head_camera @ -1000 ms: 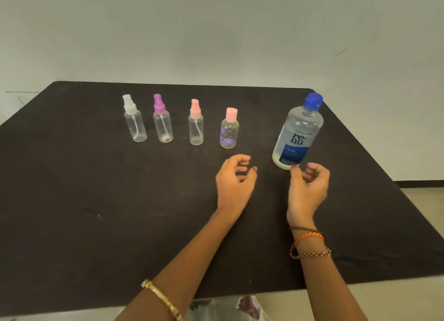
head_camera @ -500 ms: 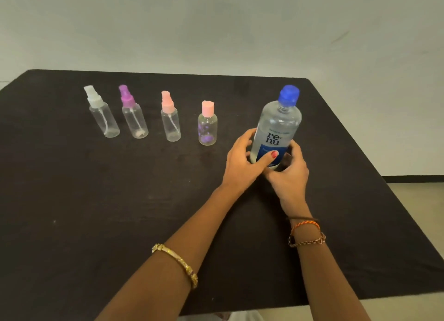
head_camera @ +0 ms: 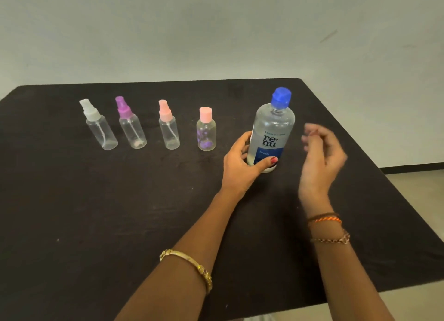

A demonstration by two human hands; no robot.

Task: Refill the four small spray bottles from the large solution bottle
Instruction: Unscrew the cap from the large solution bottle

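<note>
The large solution bottle [head_camera: 271, 131], clear with a blue cap and blue label, stands upright on the dark table [head_camera: 96, 212]. My left hand [head_camera: 242, 163] grips its lower part, thumb across the front. My right hand [head_camera: 320, 152] hovers just right of the bottle, blurred, fingers loosely curled, holding nothing. To the left stand the small bottles in a row: a white-topped sprayer [head_camera: 99, 127], a purple-topped sprayer [head_camera: 131, 126], a pink-topped sprayer [head_camera: 168, 127], and a short pink-capped bottle [head_camera: 206, 131] with purple marks.
A plain pale wall rises behind the table. The table's right edge runs diagonally near my right arm, with floor [head_camera: 422, 188] beyond it. The near edge lies under my forearms.
Both hands reached forward to the large bottle and took hold of it. My right hand has since let go and lifted away to the right; the left keeps its grip.
</note>
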